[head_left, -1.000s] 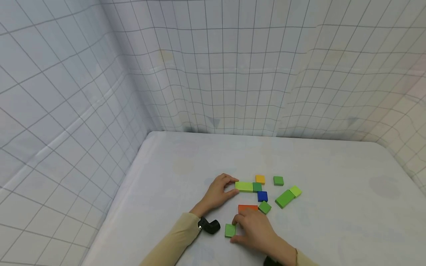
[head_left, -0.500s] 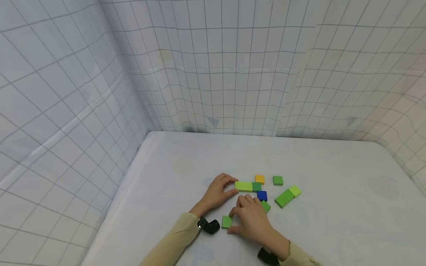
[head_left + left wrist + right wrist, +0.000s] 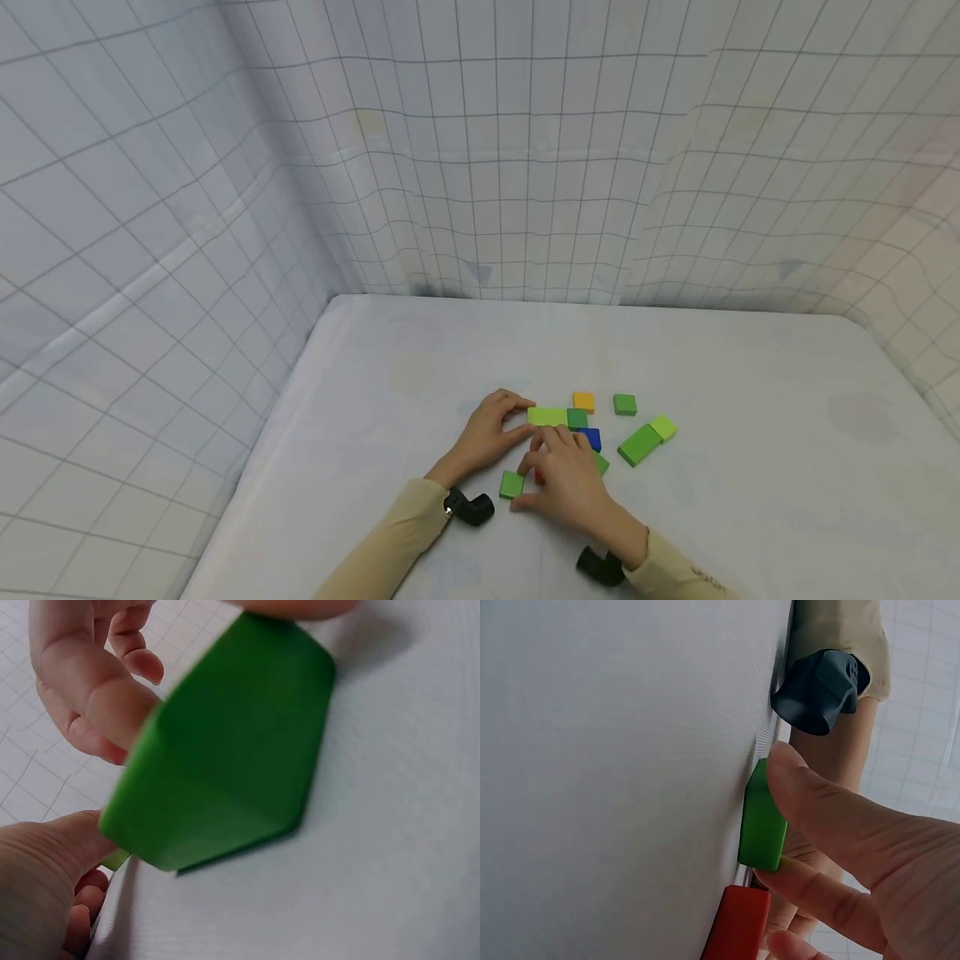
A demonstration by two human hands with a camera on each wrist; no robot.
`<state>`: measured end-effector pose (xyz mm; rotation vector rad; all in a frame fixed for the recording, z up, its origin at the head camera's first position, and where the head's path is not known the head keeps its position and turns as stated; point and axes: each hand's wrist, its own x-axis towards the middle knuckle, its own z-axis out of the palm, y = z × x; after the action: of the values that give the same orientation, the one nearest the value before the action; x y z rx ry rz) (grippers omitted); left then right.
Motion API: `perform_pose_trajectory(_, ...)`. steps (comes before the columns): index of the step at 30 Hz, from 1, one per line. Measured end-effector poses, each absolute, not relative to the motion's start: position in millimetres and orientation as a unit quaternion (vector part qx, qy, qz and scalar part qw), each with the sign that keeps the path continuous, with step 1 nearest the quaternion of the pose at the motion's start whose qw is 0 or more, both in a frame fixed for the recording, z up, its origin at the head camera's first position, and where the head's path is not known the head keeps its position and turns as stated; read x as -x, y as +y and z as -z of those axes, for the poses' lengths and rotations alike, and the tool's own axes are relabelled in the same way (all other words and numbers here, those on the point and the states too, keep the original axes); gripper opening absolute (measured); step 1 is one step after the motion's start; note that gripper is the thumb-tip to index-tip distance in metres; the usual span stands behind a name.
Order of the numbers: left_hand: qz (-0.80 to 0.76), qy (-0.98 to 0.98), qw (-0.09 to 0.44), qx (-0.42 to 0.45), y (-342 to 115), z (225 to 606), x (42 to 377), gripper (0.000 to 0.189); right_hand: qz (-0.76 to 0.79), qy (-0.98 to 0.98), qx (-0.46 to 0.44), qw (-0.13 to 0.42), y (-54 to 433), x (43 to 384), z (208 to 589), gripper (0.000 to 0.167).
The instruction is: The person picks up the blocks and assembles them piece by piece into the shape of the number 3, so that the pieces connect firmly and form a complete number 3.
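My right hand (image 3: pixel 572 483) pinches a small green block (image 3: pixel 512 485) between thumb and index finger, close over the table. That block (image 3: pixel 232 742) looms large in the left wrist view; in the right wrist view thumb and finger sit at opposite edges of it (image 3: pixel 765 825). Beside it lies a red block (image 3: pixel 739 922), mostly covered by the right hand in the head view. Farther up, my left hand (image 3: pixel 480 435) holds the near end of a long lime block (image 3: pixel 547 417) between thumb and fingers. A dark green block (image 3: pixel 577 419) adjoins the lime block's right end.
A blue block (image 3: pixel 591 438) and a partly hidden green block (image 3: pixel 602 463) lie just right of my right hand. Beyond are an orange block (image 3: pixel 583 403), a green block (image 3: pixel 625 405), and a long green block (image 3: pixel 640 444) against a lime square (image 3: pixel 663 428). Gridded white sheets surround the table.
My right hand has slid the small green block away from me and slightly left, now covering most of the red block. The left hand has stayed at the lime block.
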<state>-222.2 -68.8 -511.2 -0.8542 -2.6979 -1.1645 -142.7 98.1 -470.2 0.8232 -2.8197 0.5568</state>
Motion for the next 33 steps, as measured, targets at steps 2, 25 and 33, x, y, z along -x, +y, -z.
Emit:
perform_pose_trajectory(2, 0.381, -0.880, 0.040, 0.279, -68.9, 511.1, 222.1, 0.034, -0.184, -0.942, -0.271, 0.077, 98.6, 143.8, 471.6, 0.039)
perform_pose_trajectory(25, 0.385, -0.881, 0.039, 0.273, -68.2, 510.4, 221.1, 0.034, -0.191, -0.945, -0.248, 0.090, 102.2, 148.9, 473.7, 0.038)
perform_pose_trajectory(33, 0.382, -0.882, 0.042, 0.274, -68.3, 510.5, 220.7, 0.033, -0.182, -0.947, -0.247, 0.097, 102.9, 149.3, 474.5, 0.038)
